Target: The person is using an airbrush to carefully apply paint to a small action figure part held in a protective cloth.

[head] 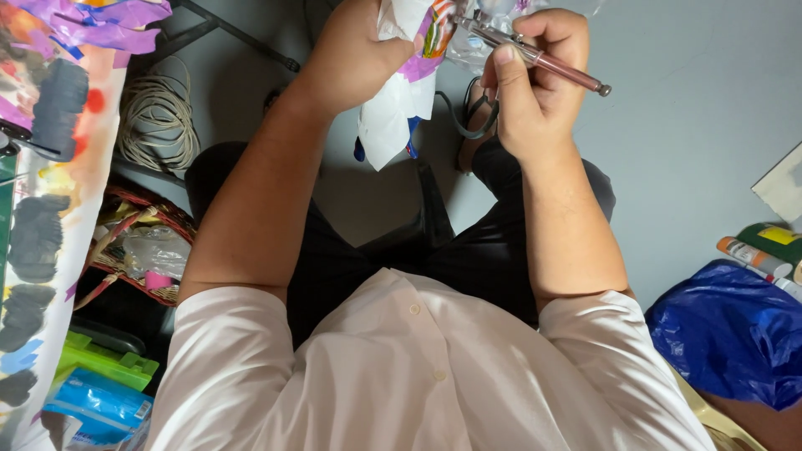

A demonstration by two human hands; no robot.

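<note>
At the top centre of the frame, the left hand (pixel 355 54) was closed around a crumpled white paper (pixel 399 100) smeared with purple, orange and blue paint, its loose end hanging down below the fist. Just to the right of it, the right hand (pixel 535 79) pinched a slim pinkish-metal airbrush (pixel 535 54) between thumb and curled fingers, the tool lying nearly level with its tip pointed left at the paper and its rear end sticking out toward the upper right. Whether the tip touched the paper could not be told. Both forearms rose from white shirt sleeves (pixel 418 376) at the bottom of the frame, over dark trousers and a grey floor (pixel 693 125).

At the left middle, a woven basket (pixel 138 250) with a reddish rim held a crumpled clear plastic bag and something pink beside it; the rest of its contents were too jumbled to make out. Above the basket, a coil of pale cord (pixel 159 121) lay on the floor. Along the left edge ran a paint-stained sheet (pixel 46 184) with grey blotches and red and orange patches. At the lower left sat a bright green plastic tray (pixel 104 361) and, below it, a blue packet (pixel 100 405).

At the lower right, a blue plastic bag (pixel 731 338) lay bunched up, its contents hidden. Just above it, at the right edge, lay a white tube with an orange cap (pixel 752 255) beside a green container (pixel 773 238).
</note>
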